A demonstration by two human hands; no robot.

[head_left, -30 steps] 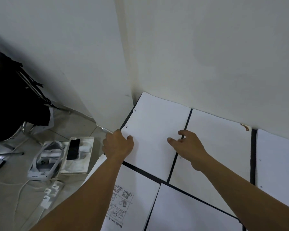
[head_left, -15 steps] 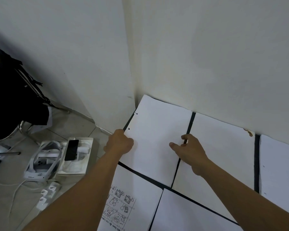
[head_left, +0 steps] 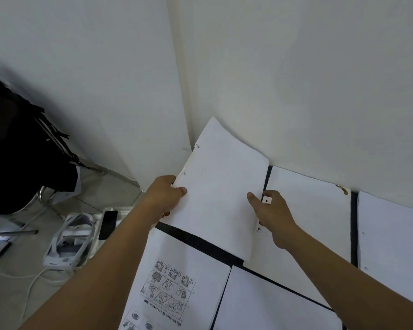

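Observation:
A thin stack of white punched paper (head_left: 221,186) is tilted up off the black table (head_left: 200,244) in the corner by the wall. My left hand (head_left: 165,196) grips its left edge, thumb on top. My right hand (head_left: 272,213) pinches its right edge, thumb on the top sheet and fingers underneath. The stack's far corner leans against the wall.
More white sheets lie on the table: one to the right (head_left: 312,210), another at far right (head_left: 391,246), a blank one in front (head_left: 267,303), and a printed sheet with drawings (head_left: 169,289). On the floor at left sit a white tray with a phone (head_left: 109,225), cables and a black bag (head_left: 22,151).
The stack lay flat on the table before. Both hands have taken hold of its side edges and lifted it, so its far end now rises against the wall.

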